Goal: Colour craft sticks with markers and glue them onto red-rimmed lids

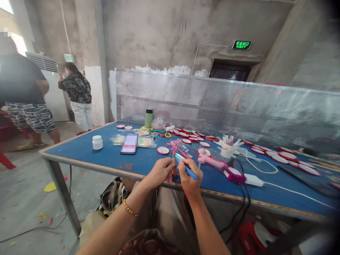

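Observation:
My right hand [190, 177] is closed around a slim blue pen-like tool [191, 172] with a pale end; its exact kind is unclear. Close beside it, my left hand [162, 170] is pinched over the table's front edge, around a thin upright stick [173, 157] with a reddish top. The fingers partly hide where the two meet. Just beyond the hands lie a round white disc with a red rim [163, 150] and a tangle of pink and coloured strands [177, 144]. To the right rests a pink and purple glue gun [212, 162].
On the blue table [87, 159] are a white jar [97, 142], a phone [129, 143], bagged wooden sticks [147, 142], a green bottle [148, 118], a white cup of glue sticks [227, 150] and several red-rimmed discs [280, 158]. Cables trail at right. A perforated metal screen [170, 95] stands behind. Two people stand at left.

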Motion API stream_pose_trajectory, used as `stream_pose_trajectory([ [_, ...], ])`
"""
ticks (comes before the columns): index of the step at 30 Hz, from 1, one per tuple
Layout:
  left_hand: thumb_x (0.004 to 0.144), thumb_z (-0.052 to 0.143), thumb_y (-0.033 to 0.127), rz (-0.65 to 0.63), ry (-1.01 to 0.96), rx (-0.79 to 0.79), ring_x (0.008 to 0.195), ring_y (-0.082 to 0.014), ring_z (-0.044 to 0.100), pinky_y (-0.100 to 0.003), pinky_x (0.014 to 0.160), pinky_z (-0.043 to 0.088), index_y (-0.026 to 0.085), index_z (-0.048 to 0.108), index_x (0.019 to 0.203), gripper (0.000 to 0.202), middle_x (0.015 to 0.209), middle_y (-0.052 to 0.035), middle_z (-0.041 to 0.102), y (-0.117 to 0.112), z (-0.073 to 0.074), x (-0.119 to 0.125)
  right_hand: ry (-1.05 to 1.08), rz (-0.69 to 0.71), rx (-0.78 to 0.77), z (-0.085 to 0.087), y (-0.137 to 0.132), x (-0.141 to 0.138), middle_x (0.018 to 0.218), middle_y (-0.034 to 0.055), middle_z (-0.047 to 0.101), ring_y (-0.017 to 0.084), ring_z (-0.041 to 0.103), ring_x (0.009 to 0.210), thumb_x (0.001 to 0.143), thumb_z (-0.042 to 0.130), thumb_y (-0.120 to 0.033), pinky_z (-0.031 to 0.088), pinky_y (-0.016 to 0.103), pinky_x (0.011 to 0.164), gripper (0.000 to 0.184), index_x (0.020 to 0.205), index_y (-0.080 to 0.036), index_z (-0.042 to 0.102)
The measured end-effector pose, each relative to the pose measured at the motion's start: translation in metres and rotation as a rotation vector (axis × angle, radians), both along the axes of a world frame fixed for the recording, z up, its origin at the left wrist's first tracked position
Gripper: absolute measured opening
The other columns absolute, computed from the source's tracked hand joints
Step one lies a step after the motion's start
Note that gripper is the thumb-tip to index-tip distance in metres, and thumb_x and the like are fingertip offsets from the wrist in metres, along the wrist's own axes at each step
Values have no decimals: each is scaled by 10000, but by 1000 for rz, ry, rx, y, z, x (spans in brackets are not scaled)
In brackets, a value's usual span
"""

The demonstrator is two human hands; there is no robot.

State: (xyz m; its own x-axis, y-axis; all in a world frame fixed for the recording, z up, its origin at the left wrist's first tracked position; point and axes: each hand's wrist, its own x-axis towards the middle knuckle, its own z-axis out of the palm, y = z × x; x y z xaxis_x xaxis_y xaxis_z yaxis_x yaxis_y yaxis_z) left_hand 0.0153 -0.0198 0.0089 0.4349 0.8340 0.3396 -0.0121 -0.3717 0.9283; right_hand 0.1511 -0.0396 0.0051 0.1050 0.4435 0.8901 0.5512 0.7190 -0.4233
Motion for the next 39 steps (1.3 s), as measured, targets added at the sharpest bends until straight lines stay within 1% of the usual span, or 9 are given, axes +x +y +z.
stream_pose_trajectory([
  [7, 886, 497, 540, 4, 8, 6, 351, -115, 489, -208, 386, 347, 187, 501, 714, 393, 430, 45, 512, 0, 1, 0, -9, 0, 3, 3, -1, -1, 604, -27, 601, 113, 546, 504, 915, 567, -232, 462, 235, 542, 147, 775, -200, 594],
  [15, 885, 495, 539, 9, 14, 2, 353, -118, 494, -210, 396, 364, 193, 500, 723, 382, 422, 47, 513, 1, -1, 0, -17, 0, 21, 1, 0, -1, 641, -13, 620, 120, 572, 538, 910, 571, -229, 477, 242, 566, 142, 772, -201, 591],
  [21, 897, 492, 497, 18, 16, 10, 351, -105, 480, -198, 398, 343, 197, 489, 713, 353, 423, 50, 522, 2, -3, 0, -54, -19, 35, 1, 0, -1, 615, -20, 608, 116, 558, 506, 910, 569, -233, 468, 234, 533, 136, 781, -199, 595],
  [29, 889, 487, 544, 11, 13, 12, 357, -123, 505, -208, 388, 355, 198, 493, 710, 390, 422, 43, 521, 2, -3, 0, -26, -19, 44, 1, 0, -1, 662, -7, 634, 124, 582, 556, 909, 571, -231, 493, 244, 590, 121, 799, -199, 609],
  [34, 897, 480, 513, 11, 16, 13, 344, -118, 489, -208, 383, 351, 199, 490, 709, 366, 415, 44, 520, 2, -2, 0, -45, -20, 49, 1, 0, -1, 628, -14, 609, 123, 562, 537, 912, 562, -234, 479, 239, 557, 152, 766, -202, 592],
  [39, 897, 482, 486, 10, 15, 16, 352, -119, 495, -207, 390, 349, 201, 485, 703, 345, 412, 46, 517, 1, -1, 0, -45, -13, 49, 1, 0, -2, 649, -7, 625, 123, 571, 538, 911, 569, -230, 485, 241, 563, 127, 793, -198, 604],
])
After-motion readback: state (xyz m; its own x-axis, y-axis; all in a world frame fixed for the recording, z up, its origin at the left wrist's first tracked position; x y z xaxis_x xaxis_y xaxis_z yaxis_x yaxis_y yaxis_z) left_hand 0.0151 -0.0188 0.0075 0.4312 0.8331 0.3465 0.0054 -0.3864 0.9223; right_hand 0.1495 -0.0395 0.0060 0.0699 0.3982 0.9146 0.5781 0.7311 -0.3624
